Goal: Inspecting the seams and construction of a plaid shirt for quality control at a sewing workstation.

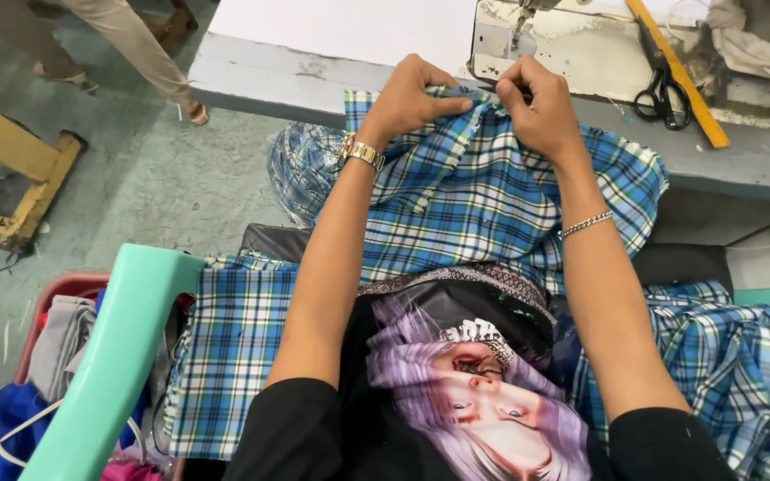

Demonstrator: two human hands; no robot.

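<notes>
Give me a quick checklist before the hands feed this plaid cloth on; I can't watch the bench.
1. Left hand pinching the plaid cloth edge: ok.
2. Right hand pinching the same edge: ok.
3. Cloth edge up on the table: ok.
4. Scissors apart from both hands: ok.
5. Edge under the sewing machine needle: cannot tell.

no packages, labels, signs or screens in view.
</notes>
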